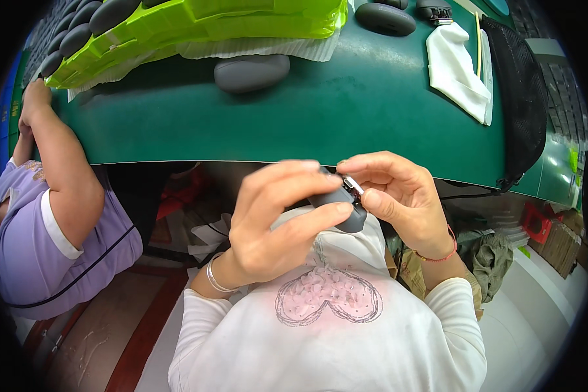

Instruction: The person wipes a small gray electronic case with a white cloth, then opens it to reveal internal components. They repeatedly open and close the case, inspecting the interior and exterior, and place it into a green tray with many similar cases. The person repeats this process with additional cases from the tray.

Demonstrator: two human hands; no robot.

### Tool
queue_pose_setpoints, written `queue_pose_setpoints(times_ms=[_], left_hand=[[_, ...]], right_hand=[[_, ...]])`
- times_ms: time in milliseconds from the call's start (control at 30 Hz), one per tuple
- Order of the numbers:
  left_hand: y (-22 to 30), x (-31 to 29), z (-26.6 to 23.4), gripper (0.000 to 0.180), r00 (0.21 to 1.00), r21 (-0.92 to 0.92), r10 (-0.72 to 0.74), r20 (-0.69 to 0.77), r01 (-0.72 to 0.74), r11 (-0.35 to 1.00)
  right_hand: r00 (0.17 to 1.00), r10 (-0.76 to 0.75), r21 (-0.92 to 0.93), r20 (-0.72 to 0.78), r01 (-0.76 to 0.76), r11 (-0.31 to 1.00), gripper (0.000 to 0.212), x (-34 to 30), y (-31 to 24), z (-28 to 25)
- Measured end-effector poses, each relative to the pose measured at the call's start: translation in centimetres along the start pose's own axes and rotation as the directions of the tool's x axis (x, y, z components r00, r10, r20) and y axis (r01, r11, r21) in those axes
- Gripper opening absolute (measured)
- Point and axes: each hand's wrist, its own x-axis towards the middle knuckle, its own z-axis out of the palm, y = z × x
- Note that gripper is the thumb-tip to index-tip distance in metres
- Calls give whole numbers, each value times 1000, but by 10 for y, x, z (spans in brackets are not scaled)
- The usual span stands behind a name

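Just in front of the table edge, my left hand (274, 212) is closed around a small dark grey rounded plastic case (354, 221), fingers on top and thumb along its near side. My right hand (404, 196) is closed at the case's right end, with thumb and fingertips on a small silver-edged part (353, 186) that sits at the case's opening. Fingers cover much of the case. On the table beyond lies a similar dark grey oval case (251, 73), apart from both hands.
Several dark grey cases (114, 14) sit on a lime-green wrapped tray (196, 32). Back right are another grey case (385, 19), a white cloth (457, 72), a thin yellow stick (479, 49) and a black mesh pouch (516, 98). A co-worker's arm (68, 170) rests at the left.
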Motion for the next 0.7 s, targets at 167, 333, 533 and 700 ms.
queue_pose_setpoints(times_ms=[167,333,533,700], left_hand=[[6,2,5,37,922,-304,-386,25,375,876],[9,-9,0,50,797,-682,-577,179,523,511],[6,-5,3,52,772,-683,-598,214,556,473],[6,-6,-6,49,739,-677,-632,234,590,439]], right_hand=[[996,-70,-9,-53,70,998,42,1,4,-2],[980,-184,-92,-70,177,980,45,-1,8,5],[942,-336,-432,10,307,848,46,3,13,6],[906,-375,-692,198,400,601,39,13,-20,-8]])
